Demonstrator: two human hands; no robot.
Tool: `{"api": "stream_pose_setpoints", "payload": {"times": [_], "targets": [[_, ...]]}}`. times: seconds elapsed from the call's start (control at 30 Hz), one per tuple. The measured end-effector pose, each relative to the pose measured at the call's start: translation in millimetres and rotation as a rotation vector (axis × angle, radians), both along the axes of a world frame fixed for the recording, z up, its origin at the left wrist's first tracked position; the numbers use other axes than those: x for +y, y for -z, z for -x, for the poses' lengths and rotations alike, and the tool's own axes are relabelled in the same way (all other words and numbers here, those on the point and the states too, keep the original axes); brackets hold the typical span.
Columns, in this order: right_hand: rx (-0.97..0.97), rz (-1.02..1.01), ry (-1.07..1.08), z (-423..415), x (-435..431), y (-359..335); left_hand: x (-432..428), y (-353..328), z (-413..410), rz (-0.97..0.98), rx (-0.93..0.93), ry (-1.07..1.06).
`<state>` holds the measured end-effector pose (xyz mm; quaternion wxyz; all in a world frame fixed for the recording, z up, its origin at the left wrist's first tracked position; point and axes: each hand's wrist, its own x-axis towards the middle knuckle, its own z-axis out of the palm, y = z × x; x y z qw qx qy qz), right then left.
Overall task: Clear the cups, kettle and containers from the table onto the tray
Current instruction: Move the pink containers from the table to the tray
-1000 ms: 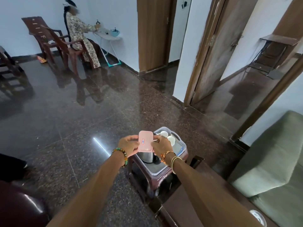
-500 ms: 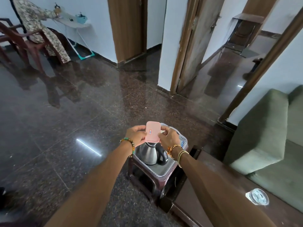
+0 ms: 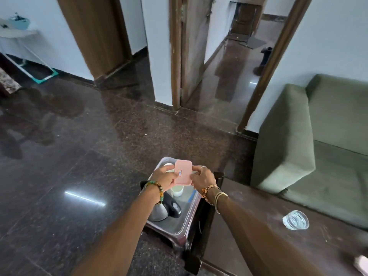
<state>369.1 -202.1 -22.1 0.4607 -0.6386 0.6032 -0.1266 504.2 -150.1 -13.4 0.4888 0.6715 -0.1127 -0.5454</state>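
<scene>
A pink lidded container [image 3: 183, 172] is held between my left hand [image 3: 164, 177] and my right hand [image 3: 203, 177], above the grey tray [image 3: 175, 226]. The tray rests on a small dark stool beside the table. On the tray stand a steel kettle [image 3: 159, 213] with a black handle and a white cup [image 3: 177, 190]; more white cups at the tray's far end are mostly hidden behind the container. A clear glass [image 3: 295, 220] stands on the dark wooden table [image 3: 258, 216] to the right. Something pale [image 3: 362, 264] lies at the table's lower right edge, cut off.
A green sofa [image 3: 318, 140] stands right behind the table. Glossy dark granite floor [image 3: 79, 156] spreads to the left. An open doorway [image 3: 225, 66] leads to another room ahead. A white side table [image 3: 18, 34] stands far left.
The camera has tilted down and swung right; the seated person at the far left has left the view. Both hands still hold the pink container, now further over the tray's far end.
</scene>
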Motion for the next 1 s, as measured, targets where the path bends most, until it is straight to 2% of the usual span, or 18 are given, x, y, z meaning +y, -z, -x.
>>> {"api": "stream_pose_setpoints", "payload": {"times": [0.2,0.67,1.0], "targets": [[0.011,-0.075,0.123,21.0,-31.9,26.7,-47.9,33.3,14.4,-0.054,-0.028,0.157],[0.113,-0.306,0.251,12.2,-78.7,134.3,-121.0,154.9,20.9,-0.213,-0.271,0.466],[0.189,-0.419,0.285,4.9,-92.4,177.1,-144.6,209.0,17.8,-0.265,-0.264,0.584]]}}
